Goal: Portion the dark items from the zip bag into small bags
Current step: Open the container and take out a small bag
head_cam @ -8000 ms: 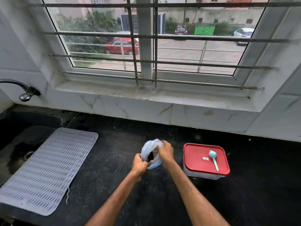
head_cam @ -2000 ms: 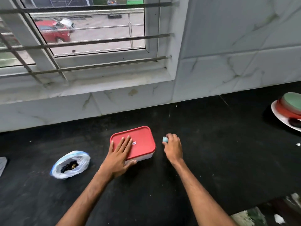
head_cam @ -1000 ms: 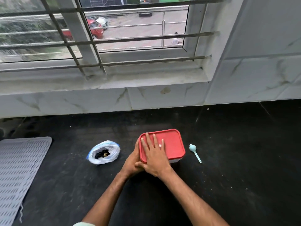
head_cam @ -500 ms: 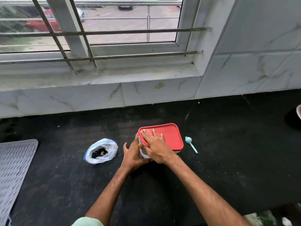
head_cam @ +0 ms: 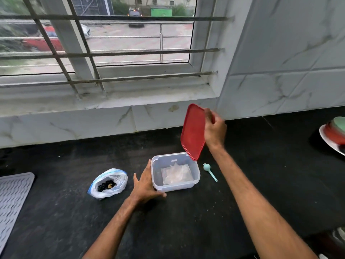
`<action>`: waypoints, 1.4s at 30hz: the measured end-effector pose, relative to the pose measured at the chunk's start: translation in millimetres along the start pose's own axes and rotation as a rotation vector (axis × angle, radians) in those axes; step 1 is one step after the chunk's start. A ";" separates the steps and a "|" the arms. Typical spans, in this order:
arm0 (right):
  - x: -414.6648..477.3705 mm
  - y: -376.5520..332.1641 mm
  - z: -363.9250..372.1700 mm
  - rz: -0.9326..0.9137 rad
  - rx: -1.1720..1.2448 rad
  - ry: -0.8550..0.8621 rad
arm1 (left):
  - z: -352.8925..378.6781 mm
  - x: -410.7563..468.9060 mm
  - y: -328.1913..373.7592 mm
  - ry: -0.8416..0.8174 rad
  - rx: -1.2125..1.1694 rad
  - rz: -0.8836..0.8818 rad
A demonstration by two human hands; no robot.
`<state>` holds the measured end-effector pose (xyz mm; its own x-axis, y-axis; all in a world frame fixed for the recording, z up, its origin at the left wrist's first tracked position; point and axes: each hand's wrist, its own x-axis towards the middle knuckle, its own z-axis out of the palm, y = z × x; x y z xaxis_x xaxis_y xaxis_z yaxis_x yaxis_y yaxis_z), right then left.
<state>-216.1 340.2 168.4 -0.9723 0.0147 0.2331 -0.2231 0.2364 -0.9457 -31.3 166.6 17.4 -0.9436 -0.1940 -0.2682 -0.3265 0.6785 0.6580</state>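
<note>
A black stone tabletop (head_cam: 186,221) runs beneath a barred window (head_cam: 130,43) and a pale marble wall (head_cam: 280,71).

The zip bag (head_cam: 107,184) sits slumped on the tabletop, left of centre. Its mouth gapes upward, with a blue strip along the rim. The dark items (head_cam: 106,185) lie in a small heap at its bottom, and a yellowish piece shows among them.

The left hand (head_cam: 144,184) is near the bag on its right, not touching it, with a strip of bare tabletop between them. Its fingers (head_cam: 148,171) are straight and pressed flat against the left side of a clear box (head_cam: 194,176). The thumb reaches along the box's near lower edge.

The box stands open. Inside, the small bags (head_cam: 176,173) lie flat on its floor as a thin clear stack. Their number cannot be told.

The right hand (head_cam: 214,128) is raised above and behind the box, well apart from the zip bag. Its fingers (head_cam: 209,114) curl round the far edge of a red lid (head_cam: 193,131), gripping it. The lid stands nearly upright, and its lowest corner comes down at the box's far right corner. Whether the two touch cannot be told.

The box and the left hand stand between the right hand and the zip bag.

A pale teal scoop (head_cam: 210,171) lies on the tabletop just right of the box, close to the right forearm. A grey ribbed mat (head_cam: 13,199) lies at the left edge. At the far right edge a white plate (head_cam: 324,139) carries a blurred stack of red and green dishes (head_cam: 336,129).
</note>
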 end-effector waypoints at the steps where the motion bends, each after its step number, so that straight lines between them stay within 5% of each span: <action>1: 12.4 6.0 -3.5 0.039 0.058 0.055 | -3.3 0.9 -1.7 -0.054 0.019 -0.012; 3: 32.7 24.3 -6.1 0.156 0.172 0.139 | -12.4 1.4 -5.8 -0.102 0.036 -0.037; 11: 55.1 133.4 24.5 0.690 0.508 0.180 | -24.8 0.0 4.1 0.127 0.091 0.063; 17: 36.9 194.4 47.0 0.817 0.344 0.138 | -2.8 11.3 27.0 0.174 0.149 0.007; 20: 32.5 200.4 44.7 0.707 0.014 0.094 | 6.7 17.8 32.9 0.171 0.229 -0.006; 23: 35.5 194.5 46.7 0.256 -0.498 -0.065 | 13.9 22.8 35.0 0.189 0.303 -0.005; 27: 46.4 189.0 60.0 -0.137 -0.786 -0.556 | 24.0 27.6 38.0 0.248 0.370 -0.027; 31: 45.7 209.3 65.1 -0.171 -0.953 -1.019 | 27.6 27.8 38.0 0.277 0.401 -0.025; 38: 41.7 212.9 60.3 -0.137 -1.004 -1.107 | 27.9 27.8 40.8 0.270 0.415 -0.036; 42: 45.4 205.9 52.3 -0.088 -0.807 -1.073 | 28.8 26.8 41.7 0.273 0.407 -0.046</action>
<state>-309.9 338.7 -27.5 -0.6134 -0.7045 -0.3569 -0.5456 0.7048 -0.4535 -68.7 210.0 17.4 -0.9265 -0.3715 -0.0606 -0.3714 0.8762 0.3070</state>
